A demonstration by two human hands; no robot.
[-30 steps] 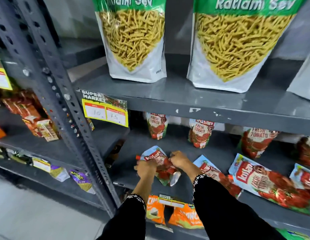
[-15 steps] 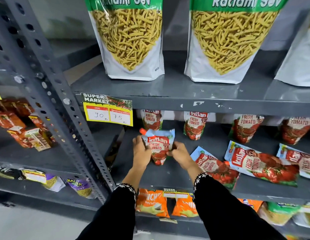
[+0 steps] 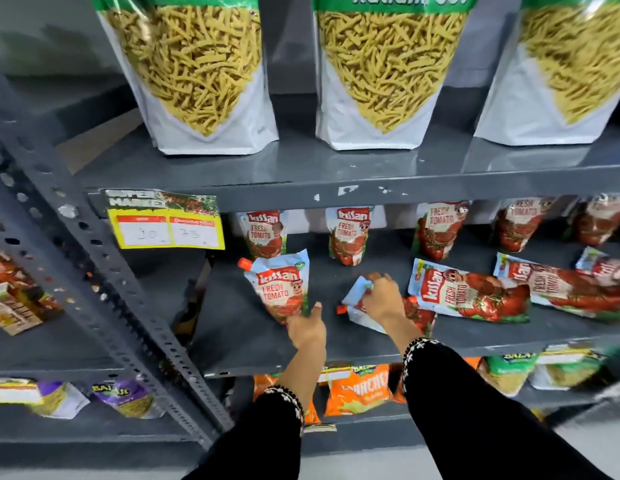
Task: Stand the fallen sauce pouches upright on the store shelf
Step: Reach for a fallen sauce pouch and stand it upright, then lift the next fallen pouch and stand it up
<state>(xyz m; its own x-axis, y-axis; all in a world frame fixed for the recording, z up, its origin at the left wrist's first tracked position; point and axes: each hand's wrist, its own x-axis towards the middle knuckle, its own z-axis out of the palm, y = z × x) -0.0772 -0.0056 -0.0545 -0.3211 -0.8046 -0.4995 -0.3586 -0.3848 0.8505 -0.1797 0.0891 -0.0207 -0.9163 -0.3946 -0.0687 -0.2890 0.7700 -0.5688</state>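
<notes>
A red and light-blue tomato sauce pouch [image 3: 281, 289] with an orange cap stands upright at the front left of the grey middle shelf [image 3: 246, 337]. My left hand [image 3: 307, 329] holds its lower right corner. To its right, my right hand [image 3: 383, 299] grips a fallen pouch [image 3: 359, 308] that lies flat with its cap pointing left. Two more fallen pouches [image 3: 468, 294] [image 3: 561, 285] lie flat further right. Several pouches stand upright along the back, among them one [image 3: 267, 233] behind the pouch in my left hand and another [image 3: 348, 235] beside it.
The upper shelf's front edge [image 3: 336, 192] hangs low over the pouches and carries three big sev bags [image 3: 197, 74]. A yellow price tag [image 3: 166, 225] hangs at its left. A perforated steel post [image 3: 94, 244] slants down the left. Orange snack packs [image 3: 360, 389] sit below.
The pouch that both hands held has been stood upright at the front left. My right hand has let go of it and moved right onto a fallen pouch. The camera has moved closer.
</notes>
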